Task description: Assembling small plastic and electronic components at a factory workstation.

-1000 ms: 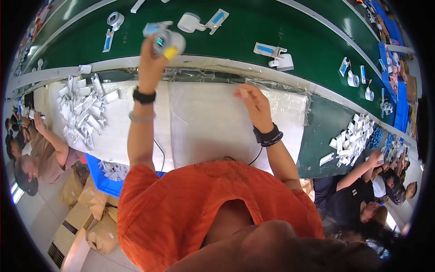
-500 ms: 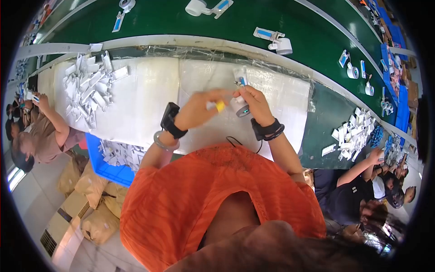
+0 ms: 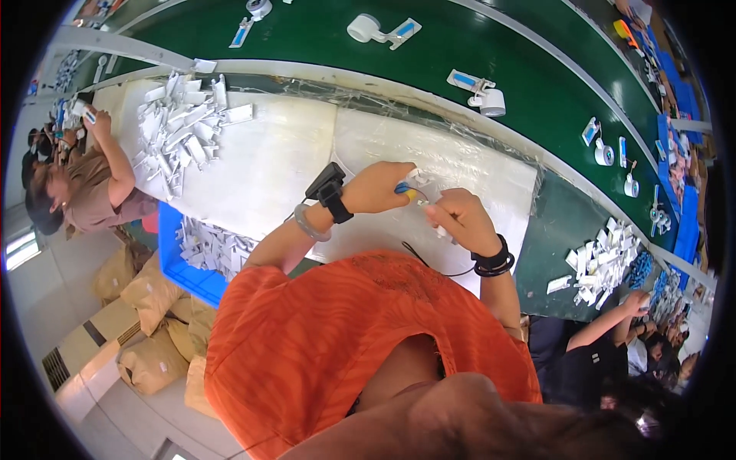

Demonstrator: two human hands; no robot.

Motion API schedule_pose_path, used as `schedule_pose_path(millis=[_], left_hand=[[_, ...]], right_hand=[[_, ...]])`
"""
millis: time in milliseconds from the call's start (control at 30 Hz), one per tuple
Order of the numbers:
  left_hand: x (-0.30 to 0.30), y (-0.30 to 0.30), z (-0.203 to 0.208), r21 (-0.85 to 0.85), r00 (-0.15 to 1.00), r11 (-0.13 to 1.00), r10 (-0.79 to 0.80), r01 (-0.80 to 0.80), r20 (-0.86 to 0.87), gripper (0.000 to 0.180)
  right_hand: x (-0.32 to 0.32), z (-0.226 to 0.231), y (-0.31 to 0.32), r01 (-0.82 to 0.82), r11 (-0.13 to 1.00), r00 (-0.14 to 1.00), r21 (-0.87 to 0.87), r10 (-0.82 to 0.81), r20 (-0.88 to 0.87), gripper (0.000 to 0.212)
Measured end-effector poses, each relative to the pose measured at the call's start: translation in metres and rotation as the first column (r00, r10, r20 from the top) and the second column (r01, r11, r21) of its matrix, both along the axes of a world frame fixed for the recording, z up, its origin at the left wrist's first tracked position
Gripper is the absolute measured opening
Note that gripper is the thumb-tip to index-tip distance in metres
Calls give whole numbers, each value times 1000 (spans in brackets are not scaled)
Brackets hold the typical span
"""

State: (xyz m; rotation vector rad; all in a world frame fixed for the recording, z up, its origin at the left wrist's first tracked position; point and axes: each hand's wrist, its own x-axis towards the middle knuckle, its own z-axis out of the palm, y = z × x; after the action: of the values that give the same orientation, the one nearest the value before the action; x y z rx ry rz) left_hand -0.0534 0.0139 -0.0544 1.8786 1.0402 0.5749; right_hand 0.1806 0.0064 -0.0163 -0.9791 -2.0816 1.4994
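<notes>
1. While the fingers of your left hand [image 3: 381, 186] and right hand [image 3: 466, 221] pinch the white fixture [image 3: 422, 183] between them, grip gently and keep it steady.
2. Work low over the tabletop [image 3: 376, 139].
3. Exact finger contacts are covered; the yellow patch [image 3: 412, 195] is unclear.

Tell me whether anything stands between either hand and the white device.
Nothing visible does: the left hand and right hand both grip the white device. The pile of white parts lies apart, to the left.
</notes>
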Motion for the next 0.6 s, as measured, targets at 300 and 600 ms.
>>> schedule_pose_path(millis=[300, 600], left_hand=[[7, -14, 25, -473, 902, 868, 318, -153, 291, 33], [19, -8, 30, -655, 744, 754, 462, -43, 483, 31]], right_hand=[[-19, -19, -19, 483, 875, 870, -25, -483, -98, 8], [-21, -3, -10, 548, 767, 836, 333, -518, -182, 20]])
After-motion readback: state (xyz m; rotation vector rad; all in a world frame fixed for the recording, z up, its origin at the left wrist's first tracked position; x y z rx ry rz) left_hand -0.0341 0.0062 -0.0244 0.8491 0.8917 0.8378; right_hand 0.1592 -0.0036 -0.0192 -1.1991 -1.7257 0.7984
